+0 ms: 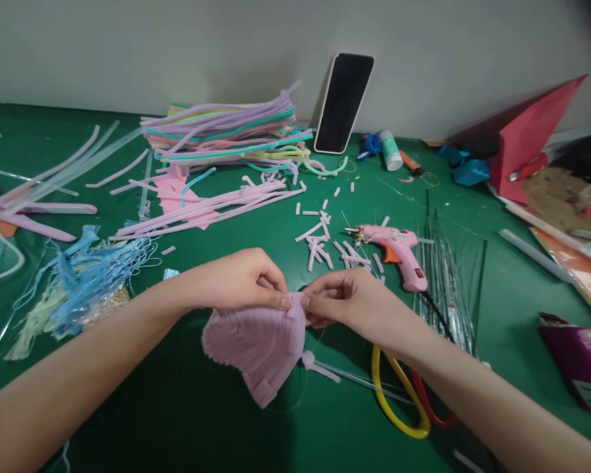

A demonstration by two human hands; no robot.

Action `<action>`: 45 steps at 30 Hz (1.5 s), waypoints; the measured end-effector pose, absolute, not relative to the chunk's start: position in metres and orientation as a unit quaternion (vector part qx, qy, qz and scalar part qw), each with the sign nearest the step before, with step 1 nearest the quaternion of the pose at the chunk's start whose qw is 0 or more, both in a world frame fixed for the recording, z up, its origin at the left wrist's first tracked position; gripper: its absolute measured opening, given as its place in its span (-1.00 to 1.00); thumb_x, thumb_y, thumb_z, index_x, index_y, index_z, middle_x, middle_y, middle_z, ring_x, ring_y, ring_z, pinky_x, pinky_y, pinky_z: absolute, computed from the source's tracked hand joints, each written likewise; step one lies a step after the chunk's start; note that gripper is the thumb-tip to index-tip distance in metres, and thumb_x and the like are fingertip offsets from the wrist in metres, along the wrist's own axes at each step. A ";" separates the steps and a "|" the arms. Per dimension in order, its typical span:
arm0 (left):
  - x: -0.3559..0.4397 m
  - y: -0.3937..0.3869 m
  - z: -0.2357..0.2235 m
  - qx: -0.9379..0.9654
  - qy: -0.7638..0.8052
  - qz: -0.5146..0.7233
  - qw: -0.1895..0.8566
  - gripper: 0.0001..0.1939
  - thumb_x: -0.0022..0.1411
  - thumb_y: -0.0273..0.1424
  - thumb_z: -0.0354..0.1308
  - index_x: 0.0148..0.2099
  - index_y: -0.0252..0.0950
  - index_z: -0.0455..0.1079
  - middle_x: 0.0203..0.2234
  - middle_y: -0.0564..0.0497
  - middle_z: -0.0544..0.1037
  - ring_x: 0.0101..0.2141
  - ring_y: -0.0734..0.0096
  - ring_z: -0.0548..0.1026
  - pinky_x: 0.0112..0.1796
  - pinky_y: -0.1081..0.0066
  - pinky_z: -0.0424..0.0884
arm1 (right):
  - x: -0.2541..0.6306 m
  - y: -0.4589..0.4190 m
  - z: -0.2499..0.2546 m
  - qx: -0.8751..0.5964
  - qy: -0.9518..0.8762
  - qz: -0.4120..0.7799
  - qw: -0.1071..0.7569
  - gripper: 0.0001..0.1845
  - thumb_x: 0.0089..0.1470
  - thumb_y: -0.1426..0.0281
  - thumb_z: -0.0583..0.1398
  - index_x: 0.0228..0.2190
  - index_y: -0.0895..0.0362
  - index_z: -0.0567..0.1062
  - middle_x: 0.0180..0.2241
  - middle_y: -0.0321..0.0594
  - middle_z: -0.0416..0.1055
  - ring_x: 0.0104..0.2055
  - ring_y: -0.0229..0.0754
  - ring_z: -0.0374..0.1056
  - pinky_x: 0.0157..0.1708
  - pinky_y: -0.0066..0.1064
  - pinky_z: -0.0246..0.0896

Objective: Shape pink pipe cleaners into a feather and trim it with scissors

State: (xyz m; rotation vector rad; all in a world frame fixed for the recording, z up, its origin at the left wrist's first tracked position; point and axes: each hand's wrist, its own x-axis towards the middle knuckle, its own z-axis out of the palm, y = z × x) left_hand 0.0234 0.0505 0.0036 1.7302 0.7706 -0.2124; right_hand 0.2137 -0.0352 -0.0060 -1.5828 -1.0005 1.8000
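Yellow loop (379,387) and red loop (425,404): near the right forearm, which hides where they lead; what tool they belong to cannot be told.
Mauve pleated piece (256,348): held up over the green tabletop (177,420), hanging below the fingers, its ridged folds fanning out to a ruffled edge.
Handling: looks light, soft and fuzzy, likely bendy rather than brittle; a hard squeeze could flatten the folds. The gathered top edge seems the best hold, with little risk of slipping.
Left hand (241,279): thumb and fingers closed on the top edge, folds between them.
Right hand (349,295): pinching the right end of that edge, close beside the left fingertips.
Hidden: the piece's far face and some right fingertips; the small dark spot between the hands is unclear.
Round mauve bit (308,359): just beside the piece, with clear strands running right.
Pink glue gun (410,269): on its side, beyond the right hand, near short mauve offcuts (317,248).
Stem bundle (221,135): farther back, left of the upright phone (345,102).
Purple object (578,358): cut off at the right edge.
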 end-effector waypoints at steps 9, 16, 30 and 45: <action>0.022 0.049 0.004 0.730 0.330 -0.100 0.590 -0.72 0.10 -0.18 0.22 -0.32 -0.30 0.57 -0.60 0.10 0.48 -0.59 0.55 0.27 -0.58 0.55 0.11 | 0.211 -0.036 -0.011 -0.591 -0.401 0.652 0.254 -0.69 -0.21 0.15 0.41 -0.53 0.14 0.59 -0.62 -0.29 0.47 -0.58 -0.33 0.34 -0.51 -0.48 0.30; 0.022 0.048 0.004 0.727 0.318 -0.106 0.599 -0.70 0.12 -0.16 0.20 -0.31 -0.31 0.56 -0.62 0.11 0.43 -0.60 0.56 0.22 -0.59 0.55 0.09 | 0.212 -0.039 -0.013 -0.584 -0.405 0.649 0.271 -0.73 -0.25 0.21 0.43 -0.51 0.13 0.61 -0.64 -0.31 0.45 -0.57 -0.32 0.33 -0.50 -0.46 0.27; 0.024 0.049 0.006 0.722 0.336 -0.101 0.596 -0.69 0.06 -0.13 0.25 -0.33 -0.29 0.57 -0.58 0.09 0.50 -0.59 0.53 0.27 -0.58 0.54 0.08 | 0.213 -0.043 -0.013 -0.581 -0.327 0.687 0.288 -0.69 -0.28 0.20 0.45 -0.55 0.15 0.56 -0.61 -0.33 0.45 -0.54 -0.35 0.36 -0.45 -0.50 0.36; 0.024 0.050 0.004 0.699 0.366 -0.069 0.610 -0.75 0.03 -0.18 0.28 -0.38 -0.28 0.54 -0.63 0.12 0.46 -0.61 0.56 0.23 -0.57 0.52 0.08 | 0.207 -0.049 -0.014 -0.576 -0.304 0.694 0.306 -0.55 -0.44 0.32 0.50 -0.44 0.13 0.47 -0.62 -0.44 0.40 -0.59 -0.38 0.27 -0.55 -0.53 0.19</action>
